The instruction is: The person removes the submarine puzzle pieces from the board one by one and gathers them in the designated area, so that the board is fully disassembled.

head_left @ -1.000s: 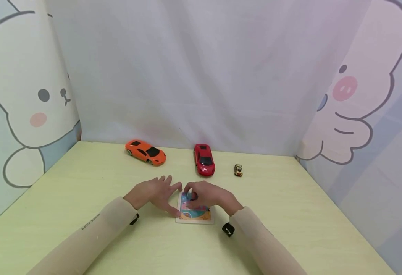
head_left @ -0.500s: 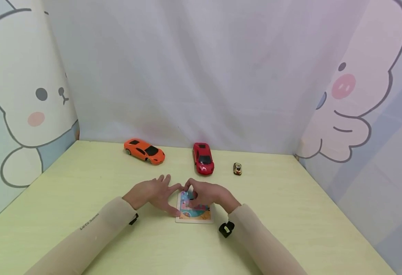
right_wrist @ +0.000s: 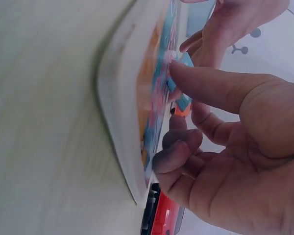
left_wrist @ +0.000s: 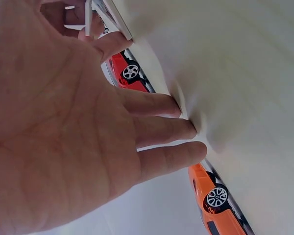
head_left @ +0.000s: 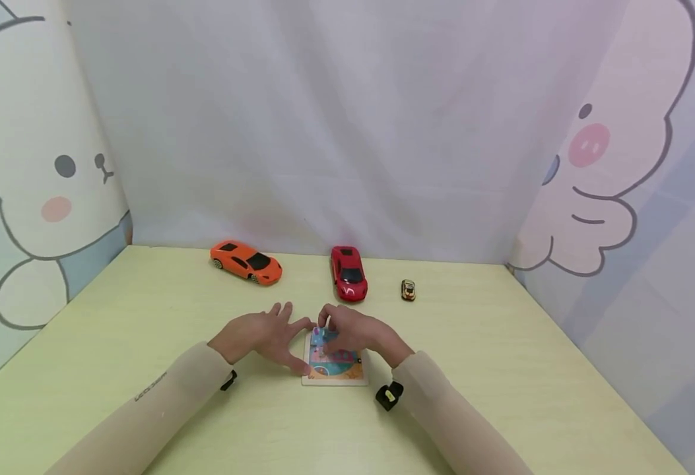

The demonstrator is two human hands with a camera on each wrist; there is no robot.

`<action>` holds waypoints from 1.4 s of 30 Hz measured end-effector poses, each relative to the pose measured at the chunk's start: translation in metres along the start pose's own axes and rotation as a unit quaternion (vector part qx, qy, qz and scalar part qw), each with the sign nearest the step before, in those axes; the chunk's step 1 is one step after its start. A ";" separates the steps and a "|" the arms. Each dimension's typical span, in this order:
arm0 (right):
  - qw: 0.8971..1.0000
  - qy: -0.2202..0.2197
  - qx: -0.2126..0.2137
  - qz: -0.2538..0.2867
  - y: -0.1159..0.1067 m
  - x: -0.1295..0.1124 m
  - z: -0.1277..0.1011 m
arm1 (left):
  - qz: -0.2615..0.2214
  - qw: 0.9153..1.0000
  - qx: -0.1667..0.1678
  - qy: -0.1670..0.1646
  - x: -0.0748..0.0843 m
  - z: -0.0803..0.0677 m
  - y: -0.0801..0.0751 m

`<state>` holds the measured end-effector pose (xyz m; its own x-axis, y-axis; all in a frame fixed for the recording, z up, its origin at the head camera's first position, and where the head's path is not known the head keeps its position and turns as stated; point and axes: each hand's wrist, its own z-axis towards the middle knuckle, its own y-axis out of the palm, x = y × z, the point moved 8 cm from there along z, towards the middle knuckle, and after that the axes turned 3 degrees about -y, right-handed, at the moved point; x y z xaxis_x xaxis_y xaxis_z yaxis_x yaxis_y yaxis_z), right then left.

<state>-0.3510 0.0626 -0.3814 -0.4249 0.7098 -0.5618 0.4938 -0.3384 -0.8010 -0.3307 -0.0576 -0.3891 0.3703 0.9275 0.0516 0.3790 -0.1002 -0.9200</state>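
Note:
A small jigsaw puzzle [head_left: 338,371] with a pale frame and a bright pink, teal and orange picture lies flat on the table. My left hand [head_left: 268,335] is at its left side, thumb and index finger touching the frame, the other fingers spread. Over the upper part of the puzzle, my right hand [head_left: 350,329] pinches a blue puzzle piece [right_wrist: 184,100] between thumb and fingers. In the right wrist view that piece stands tilted up from the picture. My right hand hides part of the puzzle in the head view.
Behind the hands stand an orange toy car [head_left: 246,262], a red toy car [head_left: 349,274] and a tiny gold toy car [head_left: 408,290]. A pale curtain [head_left: 299,132] closes off the back of the yellowish table [head_left: 472,369]. Cartoon-printed walls flank both sides.
My right hand has shifted slightly up, and more of the blue piece shows at the puzzle's upper left. My left hand keeps its place on the frame. The head view has drifted slightly.

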 end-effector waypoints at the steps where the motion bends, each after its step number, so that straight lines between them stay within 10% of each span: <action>1: 1.000 -0.010 0.007 0.000 -0.001 -0.001 0.001 | 0.000 1.000 0.001 0.002 0.000 0.000 0.000; 11: 0.998 -0.028 0.049 0.017 -0.010 -0.001 0.002 | 0.000 1.000 0.008 0.012 0.000 0.000 0.000; 42: 0.994 0.053 -0.064 0.065 -0.061 0.074 -0.036 | 0.001 1.000 0.031 0.000 0.005 0.010 0.000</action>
<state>-0.3852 0.1578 -0.3663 -0.2724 0.7292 -0.6278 0.6341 -0.3547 -0.6871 -0.3375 -0.0497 -0.3924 0.3720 0.9269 0.0498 0.3256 -0.0800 -0.9421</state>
